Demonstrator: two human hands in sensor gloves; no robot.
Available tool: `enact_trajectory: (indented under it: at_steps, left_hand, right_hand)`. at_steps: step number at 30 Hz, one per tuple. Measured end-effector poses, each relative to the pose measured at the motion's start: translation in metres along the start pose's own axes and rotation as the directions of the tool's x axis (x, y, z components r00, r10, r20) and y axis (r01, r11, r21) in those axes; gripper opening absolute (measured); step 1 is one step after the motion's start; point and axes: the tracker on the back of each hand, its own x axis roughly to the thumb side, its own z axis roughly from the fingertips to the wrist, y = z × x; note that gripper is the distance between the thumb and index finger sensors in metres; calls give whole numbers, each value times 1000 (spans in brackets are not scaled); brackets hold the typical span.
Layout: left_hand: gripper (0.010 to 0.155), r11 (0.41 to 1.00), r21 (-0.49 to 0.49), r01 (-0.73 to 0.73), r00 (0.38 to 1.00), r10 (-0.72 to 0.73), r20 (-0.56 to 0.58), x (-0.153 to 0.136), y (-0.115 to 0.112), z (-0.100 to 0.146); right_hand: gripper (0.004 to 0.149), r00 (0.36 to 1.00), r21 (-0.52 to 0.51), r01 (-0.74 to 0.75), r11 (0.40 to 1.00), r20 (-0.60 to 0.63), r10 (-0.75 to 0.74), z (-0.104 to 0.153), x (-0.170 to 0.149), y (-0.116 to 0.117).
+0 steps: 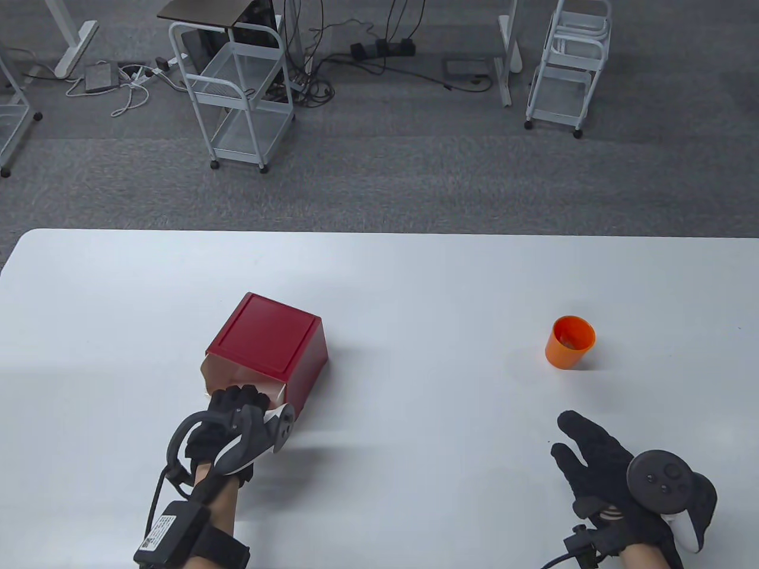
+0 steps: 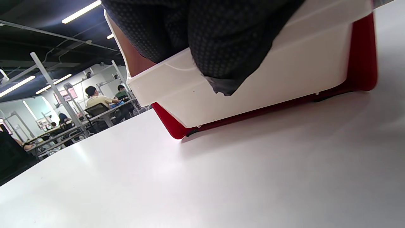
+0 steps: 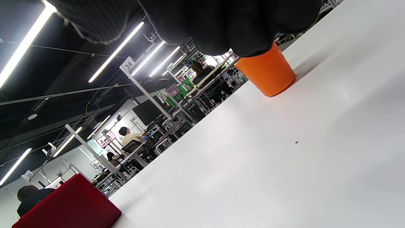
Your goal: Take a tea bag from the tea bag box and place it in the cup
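The fingers [image 2: 221,47] of the left hand [image 1: 234,424] curl over the near edge of the white drawer [image 2: 246,79] that sticks out of the red tea bag box [image 1: 267,344], and they press on that edge; whether they have got hold of anything inside cannot be told, since the glove covers the opening. No tea bag shows in any view, so it is presumably still in the box. The right hand [image 1: 616,480] lies on the table [image 1: 415,284] with its fingers spread and loose, holding nothing, near the orange cup [image 1: 570,342] but apart from it. The box sits well apart from the cup, off to the left. The likeliest trouble, I would judge, is that the light box slides or tips as the left hand digs or pulls, because nothing steadies it. The drawer could also come right out and spill. A bag pinched blind may slip, or its string may snag on the drawer edge. Later, the small light cup could be knocked over if the carrying hand comes in low.
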Motion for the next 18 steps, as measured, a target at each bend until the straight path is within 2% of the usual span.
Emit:
enact_trajectory:
  at_steps: [10,16,18]
  left_hand:
    - [51,1000,-4,-23,999,23,-38,0,3,-9]
    - [53,1000,18,-24,999,25,-44,-5,8,0]
    - [54,997,40,-68,996,71,-61,-13,15,10]
  right_hand:
    - [60,1000,-2,0,1000,-9,0,1,0,0]
    - [61,1000,-1,-1,1000,-6,1,0,-1,-2]
    - [61,1000,-4,2,1000,-2,-2,0,0,-3]
